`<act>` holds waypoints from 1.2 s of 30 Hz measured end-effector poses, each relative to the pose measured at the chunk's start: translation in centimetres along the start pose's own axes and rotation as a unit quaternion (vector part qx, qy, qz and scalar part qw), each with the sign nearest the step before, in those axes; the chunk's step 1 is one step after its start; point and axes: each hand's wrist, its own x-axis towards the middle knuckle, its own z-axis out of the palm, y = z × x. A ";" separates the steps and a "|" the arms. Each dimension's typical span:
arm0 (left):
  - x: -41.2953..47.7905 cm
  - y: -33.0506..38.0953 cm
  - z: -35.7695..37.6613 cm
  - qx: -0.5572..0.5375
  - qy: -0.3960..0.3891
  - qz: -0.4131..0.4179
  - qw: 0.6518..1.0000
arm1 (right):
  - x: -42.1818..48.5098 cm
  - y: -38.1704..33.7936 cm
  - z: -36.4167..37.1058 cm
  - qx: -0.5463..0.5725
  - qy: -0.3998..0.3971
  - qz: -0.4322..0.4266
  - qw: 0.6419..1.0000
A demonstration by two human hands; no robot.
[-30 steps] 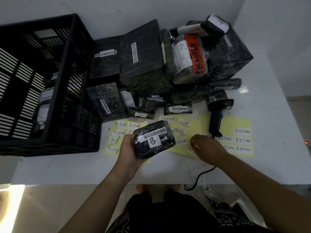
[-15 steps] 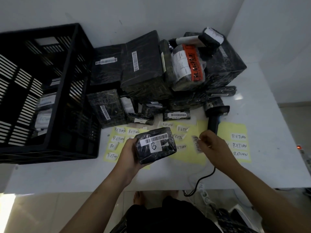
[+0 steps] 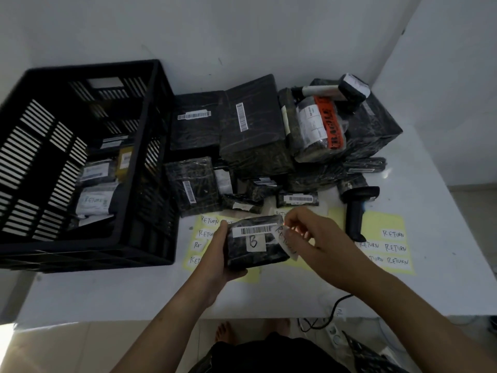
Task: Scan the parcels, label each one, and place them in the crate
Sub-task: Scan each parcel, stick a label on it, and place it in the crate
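many black parcels (image 3: 252, 125) crowd a white table (image 3: 134, 292) against white walls (image 3: 242, 28)

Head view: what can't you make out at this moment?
- Held parcel: underside hidden by the left hand; barcode digits too small to read.
- RETURN label: top end covered by fingers of the right hand; unclear whether it touches the parcel yet.
- Crate: its walls hide the lower parcels inside.
- Yellow label sheets: middle hidden behind hands and parcel.
- Scanner: cable partly hidden by the right forearm.
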 end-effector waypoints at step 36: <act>-0.4 1.3 -3.4 0.080 -0.107 0.076 0.988 | 3.0 -2.0 6.2 -0.270 0.061 -0.050 0.960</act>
